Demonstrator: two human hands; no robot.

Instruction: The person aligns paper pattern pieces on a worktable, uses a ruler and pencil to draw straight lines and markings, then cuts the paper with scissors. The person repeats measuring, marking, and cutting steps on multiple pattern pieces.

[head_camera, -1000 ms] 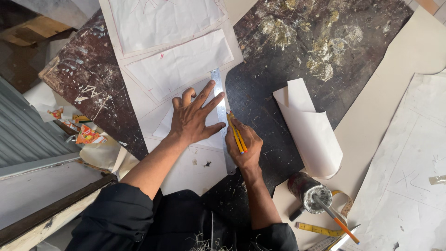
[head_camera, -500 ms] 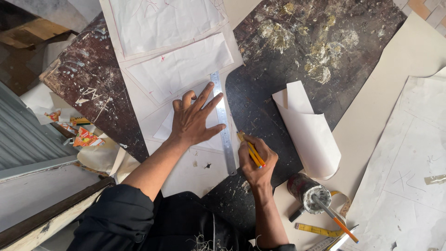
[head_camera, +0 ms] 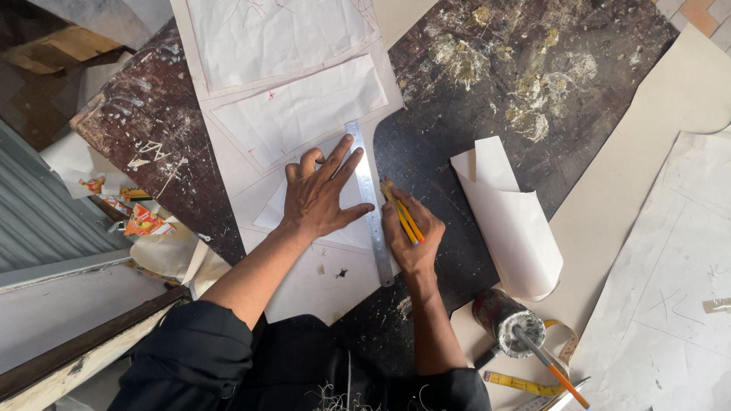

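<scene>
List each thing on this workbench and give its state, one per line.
left hand: fingers spread, flat on the paper, touching the ruler.
right hand: closed on the pencil.
pencil: yellow, held, tip at the ruler's edge.
metal ruler: flat on the paper.
paper sheet: flat, lines drawn on it.
loose paper: curled, lying aside.
can: tipped, tool in it.
tape measure: partly unrolled.

A dark counter (head_camera: 487,84), blotched with pale paint and glue stains, fills most of the view. To its left runs a grey corrugated metal sheet (head_camera: 38,205) beside a worn wooden ledge (head_camera: 91,346). Orange floor tiles (head_camera: 704,11) show at the upper right. Daylight falls evenly.
</scene>
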